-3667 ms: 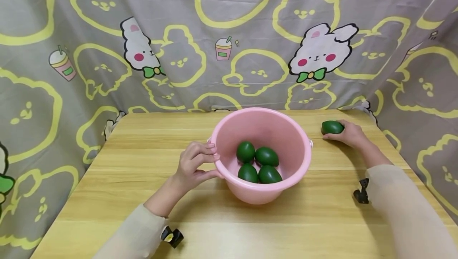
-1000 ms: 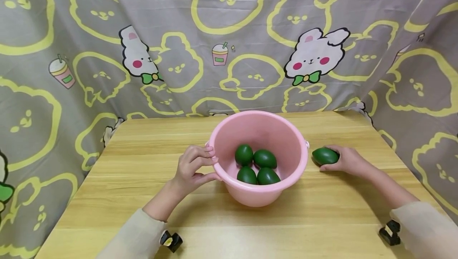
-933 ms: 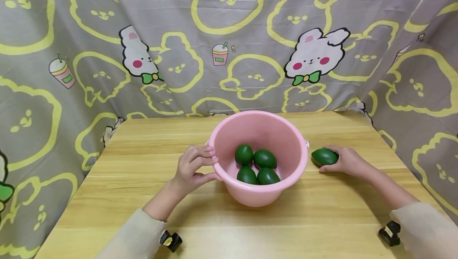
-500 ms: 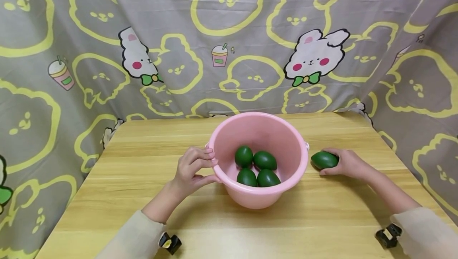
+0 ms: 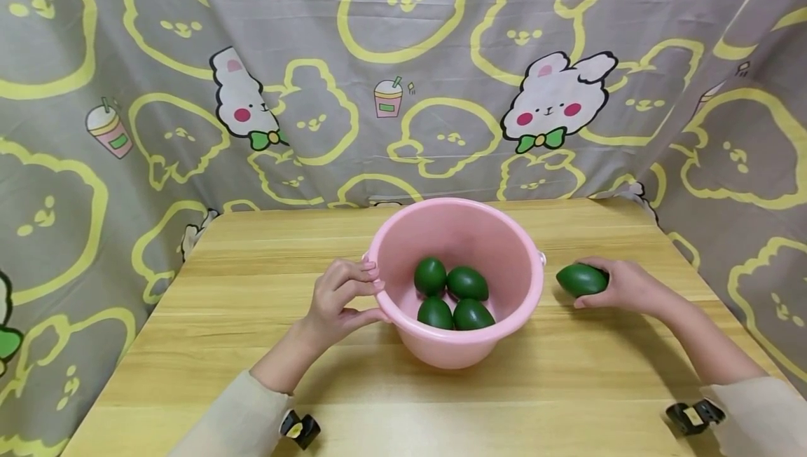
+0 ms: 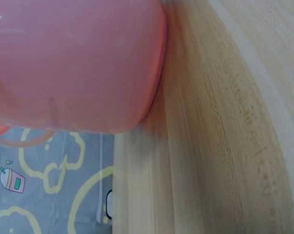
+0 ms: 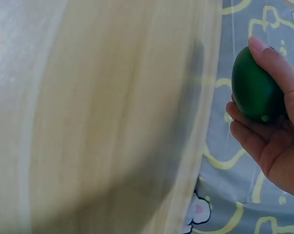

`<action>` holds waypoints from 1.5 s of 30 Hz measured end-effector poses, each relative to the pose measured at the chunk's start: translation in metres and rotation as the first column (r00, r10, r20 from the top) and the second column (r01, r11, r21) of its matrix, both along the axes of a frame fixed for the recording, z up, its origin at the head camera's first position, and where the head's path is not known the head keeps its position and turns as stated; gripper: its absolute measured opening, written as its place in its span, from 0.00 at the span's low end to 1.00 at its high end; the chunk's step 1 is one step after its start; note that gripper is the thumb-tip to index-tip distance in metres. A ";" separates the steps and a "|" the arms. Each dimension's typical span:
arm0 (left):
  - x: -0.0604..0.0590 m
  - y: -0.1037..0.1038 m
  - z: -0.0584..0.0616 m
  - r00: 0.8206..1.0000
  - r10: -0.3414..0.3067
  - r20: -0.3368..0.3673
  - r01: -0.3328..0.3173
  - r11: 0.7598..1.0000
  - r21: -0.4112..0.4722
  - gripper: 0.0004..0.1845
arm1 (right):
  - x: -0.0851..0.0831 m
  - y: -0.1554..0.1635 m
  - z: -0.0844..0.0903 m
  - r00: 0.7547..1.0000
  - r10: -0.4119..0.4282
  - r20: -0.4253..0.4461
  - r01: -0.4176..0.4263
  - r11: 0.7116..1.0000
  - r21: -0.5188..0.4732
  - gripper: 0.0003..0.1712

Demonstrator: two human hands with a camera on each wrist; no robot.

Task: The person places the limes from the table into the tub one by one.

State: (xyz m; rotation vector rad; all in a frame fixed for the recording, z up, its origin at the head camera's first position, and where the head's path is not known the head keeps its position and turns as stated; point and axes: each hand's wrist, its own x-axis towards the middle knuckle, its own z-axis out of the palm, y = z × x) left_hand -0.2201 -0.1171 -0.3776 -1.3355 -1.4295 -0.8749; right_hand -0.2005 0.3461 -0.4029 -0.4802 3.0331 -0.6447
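Observation:
A pink bucket (image 5: 450, 352) stands on the table, with several smooth dark green avocados (image 5: 467, 282) lying at its bottom. My left hand (image 5: 340, 296) grips the bucket's left rim, fingertips over the edge and thumb lower along it. In the left wrist view the bucket's outer wall (image 6: 74, 63) fills the upper left, and the hand is out of sight. To the right of the bucket, my right hand (image 5: 633, 287) holds another avocado (image 5: 580, 280) between thumb and fingers. The right wrist view shows this avocado (image 7: 254, 87) with the thumb on one side and fingers beneath.
The wooden table (image 5: 252, 247) extends to a grey curtain (image 5: 441, 43) with yellow cartoon outlines, which hangs behind and on both sides. A white handle knob (image 5: 542, 258) juts from the bucket's right side. Black camera mounts (image 5: 693, 416) sit at both sleeve cuffs.
My right hand has brought its avocado from the back right nearer to me, then shifted slightly right in the last half second. The left hand and bucket have stayed in place.

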 end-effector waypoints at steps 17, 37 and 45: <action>0.001 0.002 0.000 1.000 0.001 0.004 -0.001 1.000 0.017 0.23 | 0.020 -0.006 0.030 0.999 0.021 -0.048 -0.022 0.999 -0.023 0.40; 0.000 0.000 -0.001 1.000 0.011 0.004 -0.011 1.000 0.011 0.23 | 0.024 -0.012 0.063 0.989 0.038 -0.143 -0.041 0.999 -0.022 0.36; 0.000 0.000 -0.002 1.000 0.010 0.007 -0.010 1.000 0.011 0.23 | 0.025 -0.015 0.076 0.975 0.063 -0.214 -0.079 0.995 -0.068 0.35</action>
